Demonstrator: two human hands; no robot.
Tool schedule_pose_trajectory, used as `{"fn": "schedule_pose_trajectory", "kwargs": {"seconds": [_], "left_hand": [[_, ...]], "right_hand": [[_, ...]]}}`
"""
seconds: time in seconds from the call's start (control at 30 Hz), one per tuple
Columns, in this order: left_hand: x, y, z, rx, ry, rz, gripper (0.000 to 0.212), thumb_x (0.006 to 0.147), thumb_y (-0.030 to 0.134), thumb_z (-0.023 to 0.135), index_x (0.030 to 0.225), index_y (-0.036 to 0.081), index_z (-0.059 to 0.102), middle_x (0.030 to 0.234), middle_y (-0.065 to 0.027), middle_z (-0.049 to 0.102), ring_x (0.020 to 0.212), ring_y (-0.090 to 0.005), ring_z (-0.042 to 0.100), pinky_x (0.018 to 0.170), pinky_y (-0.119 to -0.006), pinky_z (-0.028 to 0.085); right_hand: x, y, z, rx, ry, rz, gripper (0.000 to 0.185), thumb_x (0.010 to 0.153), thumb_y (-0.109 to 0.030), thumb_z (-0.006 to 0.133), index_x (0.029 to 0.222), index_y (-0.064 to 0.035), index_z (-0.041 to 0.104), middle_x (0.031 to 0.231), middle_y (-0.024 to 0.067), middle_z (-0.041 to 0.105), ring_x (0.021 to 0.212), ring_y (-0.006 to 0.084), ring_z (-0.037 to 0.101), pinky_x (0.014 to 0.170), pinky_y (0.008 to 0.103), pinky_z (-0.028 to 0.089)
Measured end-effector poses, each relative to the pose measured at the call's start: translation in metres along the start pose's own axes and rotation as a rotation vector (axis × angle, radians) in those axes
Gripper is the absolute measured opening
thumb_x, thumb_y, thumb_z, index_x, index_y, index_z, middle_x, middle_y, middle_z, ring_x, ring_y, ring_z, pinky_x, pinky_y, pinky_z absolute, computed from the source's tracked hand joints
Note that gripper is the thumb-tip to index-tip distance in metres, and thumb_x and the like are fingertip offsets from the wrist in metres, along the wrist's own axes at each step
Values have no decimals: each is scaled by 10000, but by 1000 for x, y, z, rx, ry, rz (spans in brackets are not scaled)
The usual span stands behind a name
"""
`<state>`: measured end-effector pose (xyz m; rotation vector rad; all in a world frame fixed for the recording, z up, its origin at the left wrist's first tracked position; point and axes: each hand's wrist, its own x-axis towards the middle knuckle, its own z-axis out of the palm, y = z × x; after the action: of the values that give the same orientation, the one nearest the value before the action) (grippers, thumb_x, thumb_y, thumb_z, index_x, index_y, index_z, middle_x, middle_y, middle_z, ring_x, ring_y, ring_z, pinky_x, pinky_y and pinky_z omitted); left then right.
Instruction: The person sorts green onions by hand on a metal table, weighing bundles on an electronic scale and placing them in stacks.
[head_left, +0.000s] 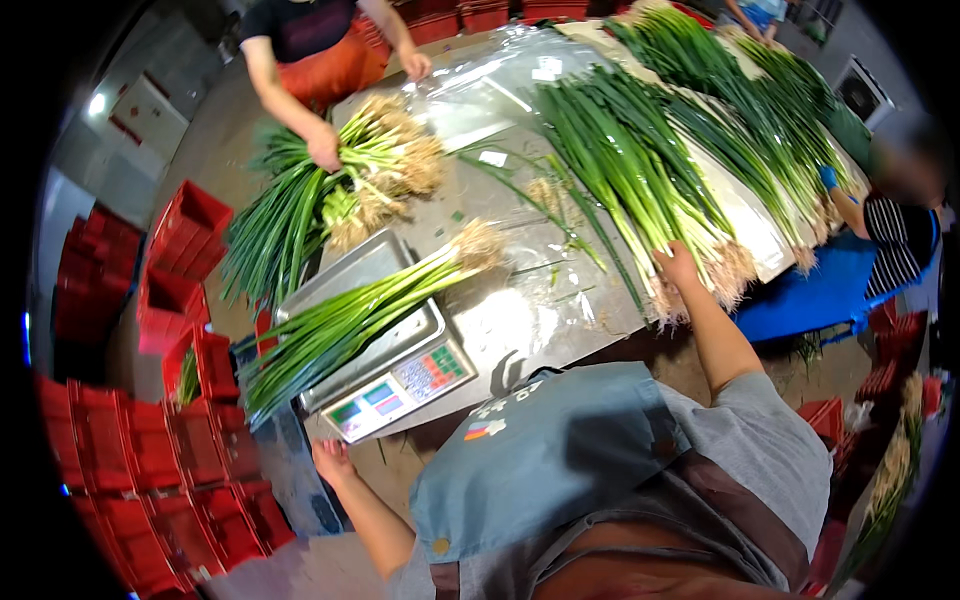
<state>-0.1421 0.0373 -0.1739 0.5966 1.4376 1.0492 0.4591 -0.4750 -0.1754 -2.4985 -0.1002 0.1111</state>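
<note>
My right hand (679, 268) is at the pale lower stalks of a large heap of green onions (619, 154), its fingers closed around some stems just above the roots. My left hand (335, 460) is low beside the near left corner of a digital scale (401, 386). Its fingers are partly curled, and whether they touch the scale's edge is hard to tell. Across the metal pan (367, 262) of the scale lies a bunch of green onions (360, 307), roots to the upper right, leaf tips overhanging the left side.
Across the metal table (555, 322), a person in an orange apron holds another onion pile (337, 169) by plastic sheeting (480, 90). Loose leaves (559, 217) lie mid-table. At right, a blue-gloved person handles more onions (795, 112). Red crates (142, 450) stack at left.
</note>
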Motion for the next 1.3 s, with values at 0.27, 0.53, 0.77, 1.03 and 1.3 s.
{"fn": "schedule_pose_trajectory", "kwargs": {"seconds": [0.27,0.53,0.77,1.03,1.3], "left_hand": [[-5,8,11,36,-11,-15,446,835,346,599,1188,102,477,1141,-64,491,906,-191,507,733,-352,440],[-2,9,-12,-48,33,-21,424,839,328,594,1206,145,484,1157,-59,495,887,-187,503,768,-381,426],[-6,2,-20,-139,75,-42,420,841,298,599,1212,137,487,1111,-61,531,822,-174,544,811,-400,424],[-23,-5,-32,-154,60,-33,335,833,287,608,1118,131,522,989,-45,580,835,-168,553,742,-379,433],[-36,-12,-62,-210,130,-135,270,842,291,604,1049,130,541,911,-13,569,819,-169,546,774,-383,410]], "right_hand": [[9,-23,-28,383,-249,74,262,846,-276,594,815,-17,609,652,45,575,585,141,495,561,314,424],[-50,-164,-147,598,-294,-67,217,905,-245,539,989,-79,649,557,-76,421,486,39,346,437,214,262],[-101,-212,-202,658,-455,-545,314,940,-192,492,1165,16,564,588,-115,361,490,-13,287,447,169,197],[-123,-334,-42,264,-386,-1107,238,859,-128,577,1088,-118,644,823,59,621,677,203,553,629,321,457],[-105,-359,93,-79,-353,-1483,287,742,-149,652,1028,-136,640,839,86,568,844,288,558,742,385,463]]}}
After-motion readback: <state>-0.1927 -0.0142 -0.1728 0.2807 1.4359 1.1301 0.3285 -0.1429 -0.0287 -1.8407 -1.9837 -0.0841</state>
